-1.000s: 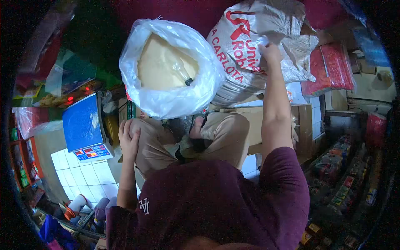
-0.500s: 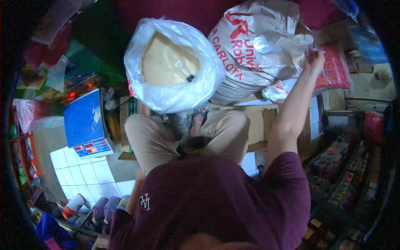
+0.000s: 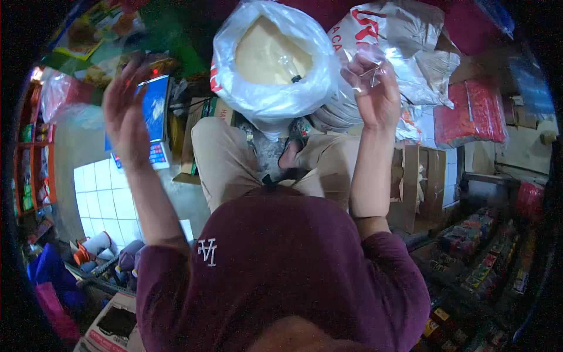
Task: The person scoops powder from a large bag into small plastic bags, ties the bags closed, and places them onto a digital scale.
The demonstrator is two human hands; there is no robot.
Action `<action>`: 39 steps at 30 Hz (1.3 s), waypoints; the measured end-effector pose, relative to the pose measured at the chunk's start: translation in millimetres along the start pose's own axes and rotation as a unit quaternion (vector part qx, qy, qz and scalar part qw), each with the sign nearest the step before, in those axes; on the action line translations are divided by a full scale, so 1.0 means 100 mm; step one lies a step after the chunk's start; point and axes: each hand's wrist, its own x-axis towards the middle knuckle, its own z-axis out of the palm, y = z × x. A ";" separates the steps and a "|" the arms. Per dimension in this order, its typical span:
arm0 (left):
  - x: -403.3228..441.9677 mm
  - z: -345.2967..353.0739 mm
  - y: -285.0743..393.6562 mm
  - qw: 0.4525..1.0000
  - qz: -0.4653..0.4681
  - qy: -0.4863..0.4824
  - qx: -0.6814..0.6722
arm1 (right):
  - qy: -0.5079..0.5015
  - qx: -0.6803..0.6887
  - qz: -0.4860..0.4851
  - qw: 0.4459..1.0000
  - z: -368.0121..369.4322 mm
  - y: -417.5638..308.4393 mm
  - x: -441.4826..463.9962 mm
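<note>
My left hand point(image 3: 127, 114) is raised over the blue-topped scale point(image 3: 153, 114), blurred by motion, its fingers apart and nothing seen in it. In front of the printed white sack point(image 3: 419, 58), my right hand point(image 3: 376, 94) holds a thin clear plastic bag point(image 3: 370, 75) between its curled fingers. Between the hands stands an open plastic-lined sack point(image 3: 275, 102) filled with pale powder point(image 3: 258, 53). A clear bottle-like scoop point(image 3: 287, 66) with a black end lies on the powder.
A red plastic-wrapped pack point(image 3: 472, 111) lies right of the printed sack. Cardboard boxes point(image 3: 431, 182) stand below it. Orange shelves point(image 3: 42, 158) line the far left, with an open carton point(image 3: 114, 322) at the lower left. Rows of small goods point(image 3: 484, 258) fill the lower right.
My left hand has come up from low at my side to above the scale. My right hand has moved back leftward from the red pack, with the clear bag in it. The view has shifted.
</note>
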 end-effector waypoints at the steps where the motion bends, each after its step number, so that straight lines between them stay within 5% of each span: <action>1: 0.07 0.15 -0.05 0.998 -0.011 -0.045 0.041 | -0.018 0.052 0.021 0.998 0.03 0.09 -0.05; 3: 0.03 0.68 -0.21 0.985 -0.131 -0.114 -0.011 | -0.037 0.101 0.058 0.992 0.11 0.17 -0.12; 6: -0.14 1.20 -0.65 0.955 -0.178 -0.231 -0.050 | -0.029 0.085 0.088 0.992 0.32 0.21 -0.23; 9: -0.24 1.53 -0.66 0.913 -0.301 -0.256 -0.106 | 0.009 -0.199 0.068 0.978 0.47 0.20 -0.35; 13: -0.34 1.60 -0.77 0.930 -0.272 -0.235 -0.082 | 0.018 -0.308 0.069 0.949 0.55 0.17 -0.46; 19: -0.37 1.51 -0.75 0.960 -0.166 -0.228 0.012 | -0.022 -0.192 0.085 0.977 0.45 0.15 -0.43; 21: -0.36 1.46 -0.71 0.954 -0.181 -0.238 0.031 | 0.010 -0.349 0.078 0.934 0.59 0.14 -0.40; 26: -0.37 1.35 -0.81 0.951 -0.190 -0.228 0.089 | 0.002 -0.449 0.052 0.892 0.42 0.33 -0.30; 29: -0.37 1.35 -0.85 0.976 -0.002 -0.086 0.202 | 0.027 -0.418 0.044 0.907 0.39 0.46 -0.33; 30: -0.40 1.34 -0.83 0.975 -0.002 -0.084 0.203 | 0.026 -0.418 0.045 0.907 0.37 0.50 -0.34; 33: -0.53 1.32 -0.94 0.960 -0.243 -0.140 0.028 | 0.034 -0.406 0.038 0.913 0.44 0.61 -0.38; 39: -0.56 1.36 -1.00 0.922 -0.331 -0.148 -0.132 | 0.003 -0.438 0.076 0.896 0.45 0.98 -0.47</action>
